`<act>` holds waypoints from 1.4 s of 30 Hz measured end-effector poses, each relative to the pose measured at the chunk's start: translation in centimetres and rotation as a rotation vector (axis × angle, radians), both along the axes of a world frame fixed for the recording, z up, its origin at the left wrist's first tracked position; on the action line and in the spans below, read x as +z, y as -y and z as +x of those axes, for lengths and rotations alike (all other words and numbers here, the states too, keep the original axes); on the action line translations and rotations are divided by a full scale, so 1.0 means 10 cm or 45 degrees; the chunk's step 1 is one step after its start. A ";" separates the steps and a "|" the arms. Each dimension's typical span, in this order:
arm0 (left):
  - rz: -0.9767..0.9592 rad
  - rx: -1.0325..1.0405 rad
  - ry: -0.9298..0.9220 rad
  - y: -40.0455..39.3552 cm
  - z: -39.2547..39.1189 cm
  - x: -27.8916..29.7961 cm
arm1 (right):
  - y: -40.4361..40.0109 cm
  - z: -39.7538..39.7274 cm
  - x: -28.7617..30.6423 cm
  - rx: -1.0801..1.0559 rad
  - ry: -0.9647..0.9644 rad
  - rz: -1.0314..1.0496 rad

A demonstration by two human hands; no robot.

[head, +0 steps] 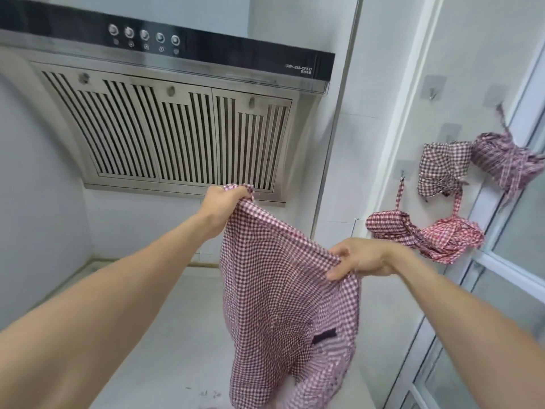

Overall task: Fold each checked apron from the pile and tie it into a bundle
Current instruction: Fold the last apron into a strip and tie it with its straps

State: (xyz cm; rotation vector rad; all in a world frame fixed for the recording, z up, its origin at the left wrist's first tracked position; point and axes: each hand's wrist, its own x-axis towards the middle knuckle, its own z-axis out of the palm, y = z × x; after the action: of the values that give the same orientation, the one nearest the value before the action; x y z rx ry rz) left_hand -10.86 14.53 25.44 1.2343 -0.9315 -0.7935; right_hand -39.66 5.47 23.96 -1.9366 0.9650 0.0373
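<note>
Hands: left hand (224,202) and right hand (358,258) each pinch a top edge of checked apron (280,290), hanging between them above counter (177,320); risk: uneven grips skew the fold, or trailing hem drags.

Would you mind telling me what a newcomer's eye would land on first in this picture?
First, the checked apron held up mid-frame, gripped by the left hand and right hand. Next, the tied bundles hanging from wall hooks at right, then the steel range hood above.
</note>
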 end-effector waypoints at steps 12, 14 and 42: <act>0.098 -0.002 0.461 -0.54 0.65 0.36 | 0.22 -0.23 0.58 -0.509 0.306 -0.803; 0.212 0.041 0.554 -0.60 0.84 0.39 | 0.18 -0.22 0.60 -0.494 0.265 -0.730; 0.377 0.741 1.086 -0.05 2.18 -0.21 | 0.77 1.83 0.07 -0.789 0.419 -0.730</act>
State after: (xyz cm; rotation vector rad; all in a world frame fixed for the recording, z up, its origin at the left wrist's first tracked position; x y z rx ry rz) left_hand 10.94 14.99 23.37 2.0464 -1.0442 0.1063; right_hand -21.35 -2.20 24.69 -1.9533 1.4013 -0.9741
